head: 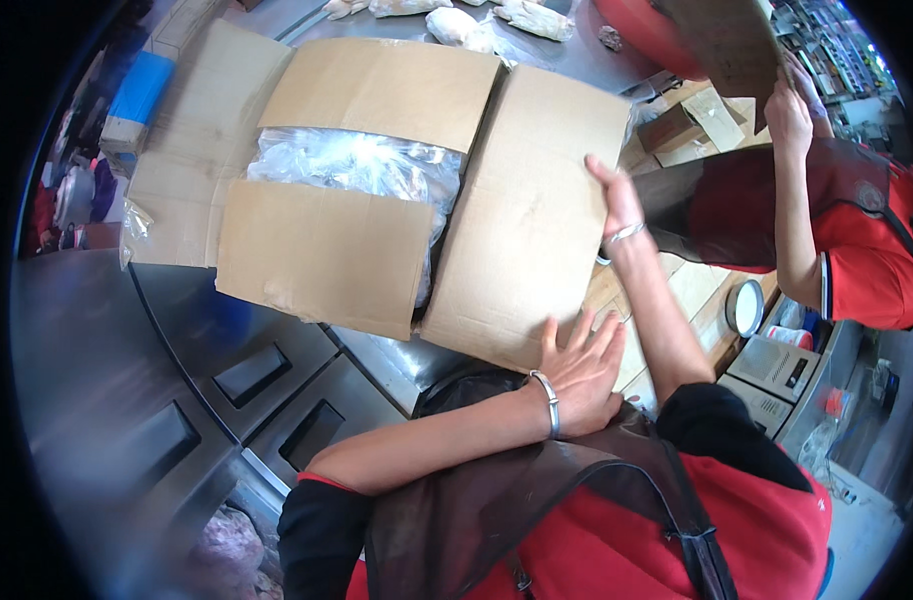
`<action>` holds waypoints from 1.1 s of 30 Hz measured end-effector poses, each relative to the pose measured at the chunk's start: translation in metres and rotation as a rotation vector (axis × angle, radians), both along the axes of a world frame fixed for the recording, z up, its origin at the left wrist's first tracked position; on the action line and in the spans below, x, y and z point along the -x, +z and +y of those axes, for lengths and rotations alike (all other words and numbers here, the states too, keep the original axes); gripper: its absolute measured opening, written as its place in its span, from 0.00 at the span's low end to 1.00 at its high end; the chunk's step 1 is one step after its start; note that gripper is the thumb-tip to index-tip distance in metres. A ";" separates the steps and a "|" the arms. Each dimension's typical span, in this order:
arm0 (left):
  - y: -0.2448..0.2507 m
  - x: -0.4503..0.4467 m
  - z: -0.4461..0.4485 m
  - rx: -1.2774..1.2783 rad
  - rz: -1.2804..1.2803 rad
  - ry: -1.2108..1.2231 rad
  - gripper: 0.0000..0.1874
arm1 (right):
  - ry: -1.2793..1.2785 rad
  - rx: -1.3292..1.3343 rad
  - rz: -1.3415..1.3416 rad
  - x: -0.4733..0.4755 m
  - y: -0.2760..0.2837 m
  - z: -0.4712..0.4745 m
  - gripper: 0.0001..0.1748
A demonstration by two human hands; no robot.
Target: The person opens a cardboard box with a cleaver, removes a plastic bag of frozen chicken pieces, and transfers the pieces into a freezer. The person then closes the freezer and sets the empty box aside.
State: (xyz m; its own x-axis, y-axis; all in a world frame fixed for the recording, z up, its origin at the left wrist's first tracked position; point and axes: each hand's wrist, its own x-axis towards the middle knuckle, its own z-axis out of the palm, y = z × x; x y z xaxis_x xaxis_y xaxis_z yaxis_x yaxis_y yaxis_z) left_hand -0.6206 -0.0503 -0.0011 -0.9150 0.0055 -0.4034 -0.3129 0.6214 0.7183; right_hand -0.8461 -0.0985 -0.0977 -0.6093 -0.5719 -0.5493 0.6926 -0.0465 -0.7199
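A large cardboard box [325,255] lies before me with its flaps spread. Between two of the flaps shows a clear plastic bag [351,161] whose contents I cannot make out. The wide right flap is under my hands. My left hand [582,382] has its fingers spread at the flap's near edge, palm down. At the flap's outer right edge is my right hand [623,202], thumb over the cardboard; whether it grips the edge I cannot tell. Each wrist wears a metal bracelet.
Pale pieces of meat [535,19] lie on a metal counter beyond the box. At right a co-worker [854,217] holds a sheet of cardboard [726,52]. Another open carton [678,127] stands behind. Steel cabinet doors [194,330] are at left; a round container [745,307] is at right.
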 end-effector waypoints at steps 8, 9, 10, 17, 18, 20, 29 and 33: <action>-0.085 -0.036 -0.057 0.559 0.299 0.406 0.41 | 0.161 -0.500 0.890 -0.010 -0.097 -0.005 0.29; -0.092 -0.034 -0.055 0.660 0.311 0.367 0.41 | 0.186 -0.527 1.046 -0.014 -0.096 -0.009 0.28; -0.096 -0.032 -0.050 0.810 0.330 0.345 0.41 | 0.197 -0.612 1.157 -0.017 -0.091 -0.010 0.27; -0.072 -0.046 -0.150 0.723 0.568 0.688 0.20 | 0.059 -0.345 2.032 -0.030 0.021 -0.054 0.33; -0.066 -0.053 -0.183 0.828 0.498 0.688 0.20 | 0.292 -0.264 2.021 -0.041 0.035 -0.072 0.34; -0.054 -0.071 -0.221 0.888 0.371 0.580 0.20 | 0.574 -0.191 2.149 -0.077 0.047 -0.115 0.40; 0.061 -0.189 -0.214 0.594 0.355 0.337 0.23 | 1.029 -0.554 2.254 -0.094 0.029 -0.153 0.39; 0.078 -0.249 -0.181 0.463 0.223 0.673 0.16 | 1.028 -0.572 2.153 -0.105 0.034 -0.154 0.38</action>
